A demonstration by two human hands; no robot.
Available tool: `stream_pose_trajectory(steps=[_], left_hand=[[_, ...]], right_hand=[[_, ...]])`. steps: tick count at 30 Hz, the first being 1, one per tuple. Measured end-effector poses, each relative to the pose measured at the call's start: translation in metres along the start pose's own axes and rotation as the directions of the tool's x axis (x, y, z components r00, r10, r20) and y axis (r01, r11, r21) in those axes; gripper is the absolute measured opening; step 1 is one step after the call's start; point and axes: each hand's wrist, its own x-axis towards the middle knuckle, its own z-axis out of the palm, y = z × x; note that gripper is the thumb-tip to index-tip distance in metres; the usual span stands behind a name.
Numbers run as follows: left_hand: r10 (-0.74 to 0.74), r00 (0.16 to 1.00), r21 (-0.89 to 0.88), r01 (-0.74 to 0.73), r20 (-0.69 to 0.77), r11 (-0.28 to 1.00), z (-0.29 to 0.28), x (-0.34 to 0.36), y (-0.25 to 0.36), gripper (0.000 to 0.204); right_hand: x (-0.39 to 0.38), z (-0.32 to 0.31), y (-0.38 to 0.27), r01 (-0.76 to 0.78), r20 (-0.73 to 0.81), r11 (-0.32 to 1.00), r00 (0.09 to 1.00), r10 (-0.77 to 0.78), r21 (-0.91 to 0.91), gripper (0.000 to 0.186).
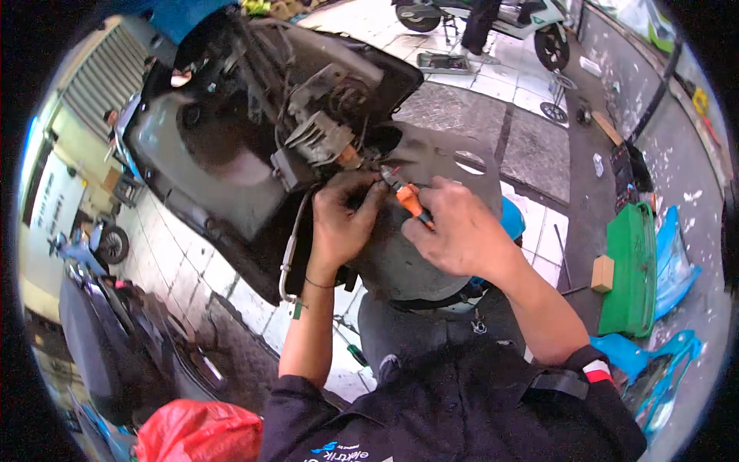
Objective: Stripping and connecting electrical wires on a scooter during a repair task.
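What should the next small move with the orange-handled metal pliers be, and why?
Perhaps ease the bare left hand slightly back before squeezing the orange-handled metal pliers: the bare right hand grips their handles, and their tips sit close to the left one, which could get nipped.

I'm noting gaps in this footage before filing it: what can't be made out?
- Head view: what the left hand holds, if anything; the hand itself covers it.
- Head view: part of the orange-handled tool's grip, covered by the right hand.
- Head view: the standing person's upper body, cut off by the top edge.
- Head view: the red bag's bottom, cut off below.
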Motion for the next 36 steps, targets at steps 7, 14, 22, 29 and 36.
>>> stream_pose_trajectory(steps=[7,14,22,29,36], left_hand=[[0.118,0.993,0.058,-0.117,-0.014,0.991,0.004,-0.006,0.018,0.01],[0.188,0.979,0.121,-0.197,0.083,0.973,0.015,0.0,0.027,0.011],[0.157,0.987,-0.024,-0.157,-0.028,0.987,0.01,-0.006,0.009,0.011],[0.103,0.992,-0.032,-0.105,-0.067,0.994,0.003,-0.006,0.013,0.012],[0.1,0.995,-0.034,-0.101,-0.024,0.994,0.01,-0.011,0.024,0.013]], right_hand=[[-0.006,0.013,0.016,0.008,-0.123,0.987,0.992,0.012,0.162,0.028],[-0.039,-0.016,0.014,-0.248,-0.11,0.939,0.954,0.28,0.238,0.031],[-0.295,-0.208,0.185,-0.331,-0.817,0.797,0.115,0.565,0.505,0.056],[-0.212,-0.07,0.101,-0.385,-0.32,0.617,0.602,0.732,0.686,0.045],[-0.115,-0.037,0.063,-0.237,-0.276,0.965,0.925,0.26,0.117,0.025]])
